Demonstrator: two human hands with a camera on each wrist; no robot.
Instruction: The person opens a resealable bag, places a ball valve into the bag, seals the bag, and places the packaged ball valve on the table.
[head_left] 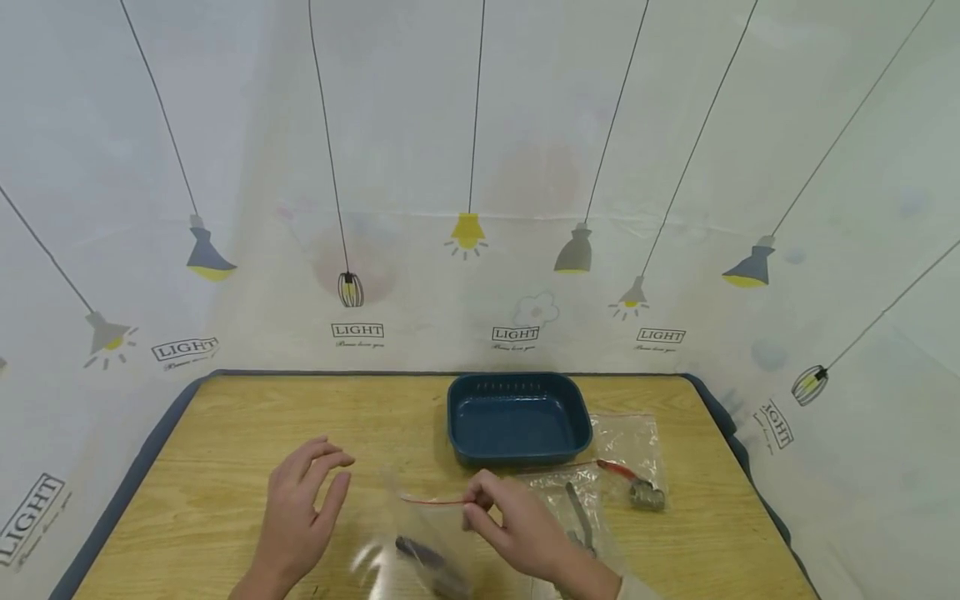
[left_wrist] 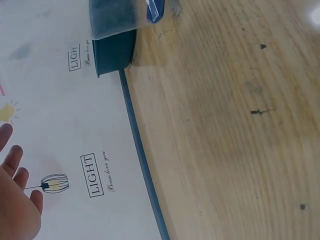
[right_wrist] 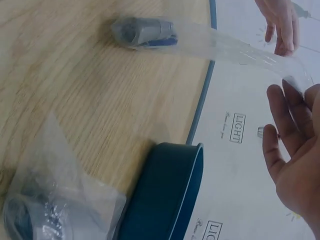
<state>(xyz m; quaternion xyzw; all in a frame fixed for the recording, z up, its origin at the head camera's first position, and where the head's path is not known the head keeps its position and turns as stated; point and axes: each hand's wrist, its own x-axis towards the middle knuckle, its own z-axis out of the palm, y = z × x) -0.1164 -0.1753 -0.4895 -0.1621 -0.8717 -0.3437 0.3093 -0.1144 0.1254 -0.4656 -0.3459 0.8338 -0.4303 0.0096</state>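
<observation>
My right hand [head_left: 517, 525] pinches the top corner of a clear zip bag [head_left: 420, 523] with a red strip along its mouth. Low in the bag lies a dark, elongated item [head_left: 431, 561]; the right wrist view shows it as a grey cylindrical piece [right_wrist: 155, 31] with a blue part beside it. To the left of the bag, my left hand [head_left: 303, 508] is held up with fingers spread loosely and nothing in them. In the left wrist view, the bag's film overlaps the blue tray [left_wrist: 112, 56].
A dark blue tray [head_left: 517, 457] stands at the back of the wooden table [head_left: 247, 425]. Right of it lie two more clear bags, one with a slim grey metal tool [head_left: 580, 512], the other with a red-handled piece with a grey metal end [head_left: 647, 495]. A printed sheet [head_left: 420, 167] hangs behind.
</observation>
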